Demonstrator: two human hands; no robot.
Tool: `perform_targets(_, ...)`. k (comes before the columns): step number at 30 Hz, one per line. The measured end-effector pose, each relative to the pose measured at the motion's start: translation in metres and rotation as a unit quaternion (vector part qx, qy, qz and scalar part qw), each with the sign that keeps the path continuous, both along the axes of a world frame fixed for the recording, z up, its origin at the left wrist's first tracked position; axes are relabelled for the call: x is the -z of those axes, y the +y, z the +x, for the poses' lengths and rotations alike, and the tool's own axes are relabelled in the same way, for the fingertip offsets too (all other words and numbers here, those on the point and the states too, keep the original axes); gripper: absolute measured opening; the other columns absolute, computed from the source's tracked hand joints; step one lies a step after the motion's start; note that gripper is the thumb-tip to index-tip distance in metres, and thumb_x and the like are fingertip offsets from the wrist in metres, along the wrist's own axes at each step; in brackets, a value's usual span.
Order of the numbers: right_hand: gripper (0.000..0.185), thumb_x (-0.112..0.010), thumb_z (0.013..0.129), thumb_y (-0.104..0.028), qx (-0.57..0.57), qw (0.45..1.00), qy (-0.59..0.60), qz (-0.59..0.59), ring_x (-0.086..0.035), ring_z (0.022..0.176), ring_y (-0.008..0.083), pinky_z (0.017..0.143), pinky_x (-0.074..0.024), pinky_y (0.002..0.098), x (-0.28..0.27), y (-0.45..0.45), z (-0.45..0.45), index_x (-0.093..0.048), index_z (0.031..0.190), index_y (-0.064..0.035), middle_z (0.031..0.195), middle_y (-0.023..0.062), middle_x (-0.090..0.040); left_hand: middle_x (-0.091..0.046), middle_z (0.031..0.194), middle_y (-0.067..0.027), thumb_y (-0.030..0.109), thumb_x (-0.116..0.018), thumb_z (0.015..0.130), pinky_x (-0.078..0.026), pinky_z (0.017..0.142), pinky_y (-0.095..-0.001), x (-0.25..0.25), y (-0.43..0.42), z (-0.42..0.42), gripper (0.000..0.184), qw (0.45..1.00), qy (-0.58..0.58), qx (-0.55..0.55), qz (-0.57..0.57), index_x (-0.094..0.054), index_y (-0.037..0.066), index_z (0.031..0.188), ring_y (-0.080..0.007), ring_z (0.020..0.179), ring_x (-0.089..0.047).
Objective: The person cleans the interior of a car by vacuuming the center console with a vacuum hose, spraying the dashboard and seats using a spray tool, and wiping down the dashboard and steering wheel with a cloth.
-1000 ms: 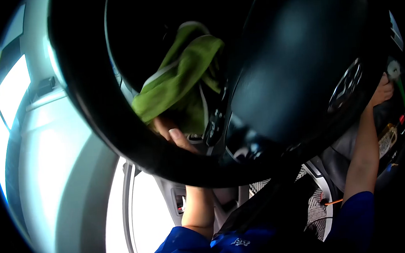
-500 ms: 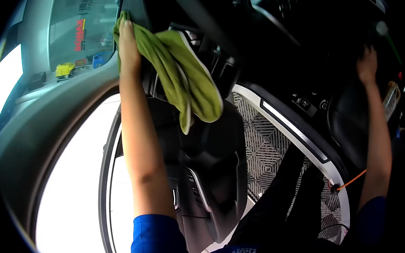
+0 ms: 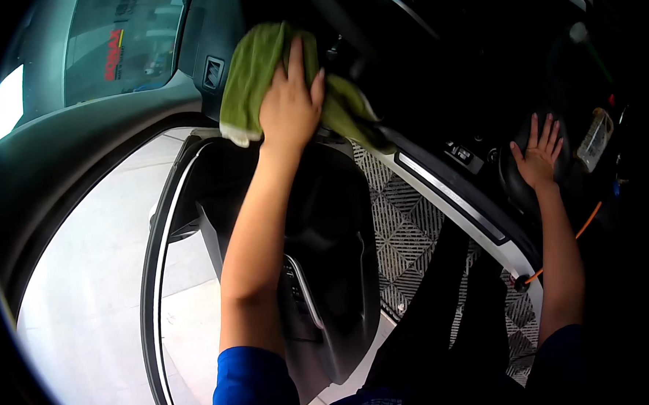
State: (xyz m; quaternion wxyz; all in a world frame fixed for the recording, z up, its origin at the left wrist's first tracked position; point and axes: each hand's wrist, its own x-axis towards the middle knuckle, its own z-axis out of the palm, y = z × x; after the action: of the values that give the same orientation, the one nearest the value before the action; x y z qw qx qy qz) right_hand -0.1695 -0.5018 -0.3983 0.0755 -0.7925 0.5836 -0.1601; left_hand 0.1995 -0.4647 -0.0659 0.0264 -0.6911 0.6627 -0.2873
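Observation:
My left hand (image 3: 288, 113) is on a green cloth (image 3: 254, 81) with a pale edge, pressing it against the dark trim at the front of the car's door opening. Part of the cloth hangs to the right of my fingers, over the end of the door sill. On the right, my right hand (image 3: 539, 156) rests with spread fingers on a dark padded surface that looks like the seat (image 3: 516, 181). Nothing is held in it.
The open car door (image 3: 324, 202) stands below my left arm. A sill with a metal strip (image 3: 452, 196) runs diagonally over patterned floor tiles (image 3: 406, 220). A clear packet (image 3: 595, 141) and an orange cord (image 3: 588, 220) lie right. The windscreen (image 3: 125, 44) is upper left.
My left hand has moved right and slightly down with the cloth, which is now bunched under it. My right hand has shifted left and down, its fingers now spread.

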Motion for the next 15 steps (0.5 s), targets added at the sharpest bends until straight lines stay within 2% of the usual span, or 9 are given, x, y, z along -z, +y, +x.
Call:
perform_targets(2, 0.082, -0.044, 0.091, -0.054, 0.003, 1.000, 0.001, -0.002, 0.011, 0.144, 0.0339, 0.113, 0.0017, 0.0546, -0.008, -0.003, 0.005, 0.001, 0.152, -0.0206, 0.157, 0.0118, 0.011, -0.058, 0.115, -0.0214, 0.030, -0.062, 0.080, -0.054, 0.074, -0.0395, -0.002, -0.034, 0.000, 0.069, 0.996, 0.055, -0.034, 0.064, -0.035, 0.011, 0.142, -0.0339, 0.092, -0.063)
perform_targets(4, 0.084, -0.043, 0.091, -0.056, 0.033, 0.950, 0.150, 0.271, 0.014, 0.143, 0.0335, 0.113, 0.0021, 0.0545, -0.044, -0.012, 0.012, 0.005, 0.151, -0.0220, 0.156, 0.0113, 0.016, -0.057, 0.115, -0.0220, 0.027, -0.062, 0.078, -0.051, 0.082, -0.0410, -0.005, -0.051, 0.000, 0.072, 0.993, 0.066, 0.014, 0.092, -0.032, 0.012, 0.143, -0.0337, 0.097, -0.061)
perform_targets(5, 0.085, -0.043, 0.091, -0.056, 0.032, 0.952, 0.146, 0.269, 0.016, 0.143, 0.0331, 0.113, 0.0029, 0.0540, -0.038, -0.013, 0.011, 0.008, 0.150, -0.0235, 0.155, 0.0107, 0.020, -0.057, 0.115, -0.0230, 0.025, -0.062, 0.079, -0.048, 0.087, -0.0428, -0.010, -0.050, 0.000, 0.072, 0.989, 0.095, 0.011, 0.114, -0.031, 0.013, 0.144, -0.0370, 0.101, -0.059)
perform_targets(8, 0.086, -0.044, 0.091, -0.056, 0.034, 0.942, 0.151, 0.297, 0.017, 0.143, 0.0330, 0.113, 0.0034, 0.0538, -0.050, -0.015, 0.013, 0.008, 0.150, -0.0240, 0.155, 0.0103, 0.020, -0.055, 0.117, -0.0251, 0.024, -0.062, 0.080, -0.048, 0.088, -0.0437, -0.022, -0.009, 0.003, 0.073, 0.982, 0.109, 0.012, 0.151, -0.030, 0.015, 0.144, -0.0407, 0.101, -0.058)
perform_targets(9, 0.086, -0.044, 0.091, -0.056, 0.036, 0.943, 0.150, 0.294, 0.017, 0.143, 0.0321, 0.114, 0.0039, 0.0529, -0.051, -0.014, 0.013, 0.009, 0.150, -0.0243, 0.155, 0.0096, 0.020, -0.054, 0.118, -0.0270, 0.023, -0.061, 0.081, -0.046, 0.089, -0.0462, -0.017, 0.016, 0.012, 0.072, 0.989, 0.096, 0.031, 0.112, -0.029, 0.016, 0.145, -0.0439, 0.103, -0.056)
perform_targets(10, 0.086, -0.044, 0.091, -0.056, 0.041, 0.945, 0.148, 0.290, 0.017, 0.143, 0.0321, 0.114, 0.0039, 0.0529, -0.052, -0.014, 0.014, 0.009, 0.150, -0.0243, 0.155, 0.0096, 0.020, -0.054, 0.119, -0.0285, 0.025, -0.059, 0.085, -0.044, 0.092, -0.0465, -0.016, 0.042, 0.015, 0.067, 0.983, 0.142, -0.014, 0.117, -0.029, 0.014, 0.145, -0.0452, 0.103, -0.055)
perform_targets(11, 0.086, -0.045, 0.091, -0.056, 0.035, 0.945, 0.142, 0.293, 0.017, 0.143, 0.0314, 0.114, 0.0036, 0.0520, -0.054, -0.014, 0.013, 0.009, 0.150, -0.0242, 0.155, 0.0094, 0.020, -0.053, 0.122, -0.0272, 0.024, -0.057, 0.087, -0.044, 0.094, -0.0453, -0.009, 0.065, 0.028, 0.064, 0.994, 0.074, 0.051, 0.059, -0.031, 0.011, 0.144, -0.0444, 0.109, -0.053)
perform_targets(12, 0.086, -0.045, 0.091, -0.056, 0.028, 0.944, 0.139, 0.297, 0.016, 0.143, 0.0306, 0.115, 0.0032, 0.0510, -0.059, -0.011, 0.011, 0.009, 0.150, -0.0242, 0.156, 0.0093, 0.019, -0.053, 0.125, -0.0253, 0.023, -0.055, 0.089, -0.043, 0.095, -0.0441, -0.014, 0.088, 0.026, 0.059, 0.997, 0.030, 0.036, 0.060, -0.034, 0.008, 0.142, -0.0428, 0.112, -0.052)
perform_targets(15, 0.089, -0.047, 0.090, -0.055, -0.005, 0.942, 0.152, 0.299, 0.014, 0.144, 0.0286, 0.116, 0.0018, 0.0485, -0.074, -0.008, 0.003, 0.008, 0.151, -0.0222, 0.156, 0.0087, 0.016, -0.052, 0.127, -0.0262, 0.022, -0.050, 0.093, -0.043, 0.097, -0.0430, -0.014, 0.126, 0.039, 0.055, 0.997, 0.015, -0.015, 0.073, -0.033, 0.006, 0.143, -0.0407, 0.114, -0.052)
